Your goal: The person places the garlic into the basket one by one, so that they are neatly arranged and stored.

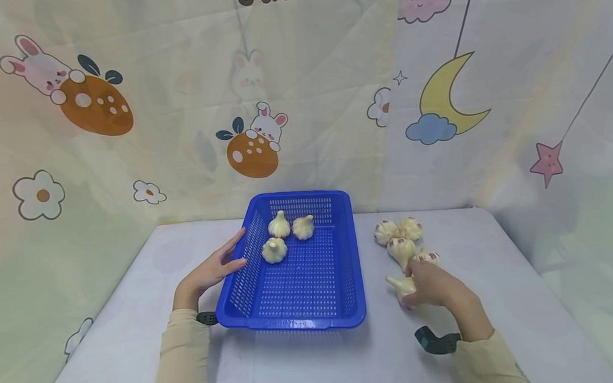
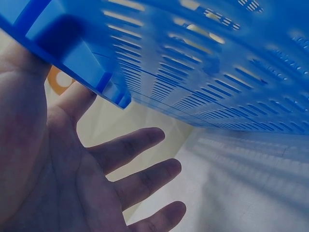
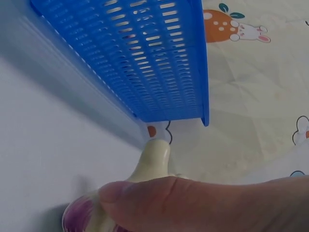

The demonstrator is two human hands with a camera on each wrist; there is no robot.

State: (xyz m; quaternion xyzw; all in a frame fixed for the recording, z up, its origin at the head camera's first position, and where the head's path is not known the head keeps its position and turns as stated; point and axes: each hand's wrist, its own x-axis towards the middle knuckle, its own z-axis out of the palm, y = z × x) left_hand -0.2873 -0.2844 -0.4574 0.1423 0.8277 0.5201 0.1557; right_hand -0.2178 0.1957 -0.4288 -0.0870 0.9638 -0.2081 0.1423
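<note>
A blue plastic basket (image 1: 300, 323) with slotted walls stands mid-table, three pale garlic bulbs (image 1: 274, 250) at its far left inside. Against the basket's left rim rests my left hand (image 1: 211, 273); in the left wrist view its fingers (image 2: 149, 186) are spread and fairly straight beneath the rim (image 2: 72, 72). To the right of the basket, my right hand (image 1: 436, 284) pinches a garlic bulb (image 1: 404, 289) lying on its side, stem towards the basket. The right wrist view shows the thumb pressed on this purple-streaked garlic bulb (image 3: 155, 157); the other fingers are hidden there.
Several more garlic bulbs (image 1: 401, 250) are clustered just beyond my right hand. A white-covered table (image 1: 295, 371) holds everything, and a printed cloth backdrop (image 1: 325, 156) rises behind its far edge.
</note>
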